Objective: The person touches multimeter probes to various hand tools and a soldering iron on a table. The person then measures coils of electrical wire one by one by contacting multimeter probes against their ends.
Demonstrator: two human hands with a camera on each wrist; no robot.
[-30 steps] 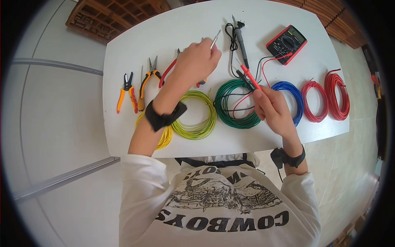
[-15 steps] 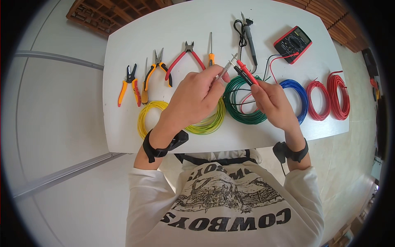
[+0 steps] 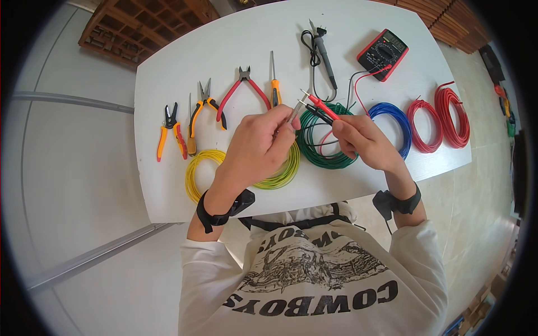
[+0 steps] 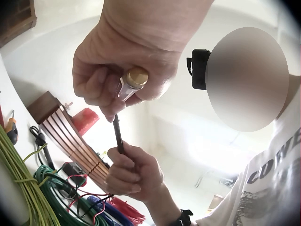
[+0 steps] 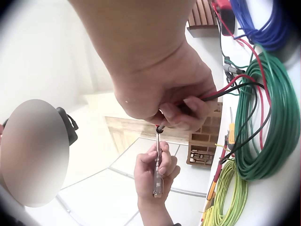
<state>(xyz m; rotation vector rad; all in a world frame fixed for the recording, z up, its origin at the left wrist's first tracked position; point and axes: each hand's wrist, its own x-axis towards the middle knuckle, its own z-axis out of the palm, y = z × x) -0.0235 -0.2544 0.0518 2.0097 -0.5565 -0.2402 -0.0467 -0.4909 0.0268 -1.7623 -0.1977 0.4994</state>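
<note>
In the head view my left hand [image 3: 260, 145] grips a voltage tester screwdriver [image 3: 293, 114] with a clear handle. Its brass-coloured end cap [image 4: 138, 76] shows in the left wrist view. My right hand [image 3: 367, 140] holds two multimeter probes together, a red probe [image 3: 323, 106] and a black probe [image 3: 318, 113], metal tips toward the left hand. The tester's shaft meets the probe tips closely in the head view. Both hands are raised over the coils. Red and black leads run to the multimeter [image 3: 383, 55] at the back right.
Along the table [image 3: 162, 193] lie wire strippers [image 3: 172, 131], long-nose pliers [image 3: 206, 106], red-handled cutters [image 3: 244, 89], an orange-handled screwdriver [image 3: 274, 89] and a soldering iron [image 3: 325, 59]. Nearer are yellow [image 3: 193, 173], yellow-green [image 3: 288, 171], green [image 3: 325, 159], blue [image 3: 400, 123] and red [image 3: 457, 120] wire coils.
My left hand has come down and nearer with the tester, bringing it from beyond the coils to the probe tips. The right hand still holds both probes, now tilted more to the left.
</note>
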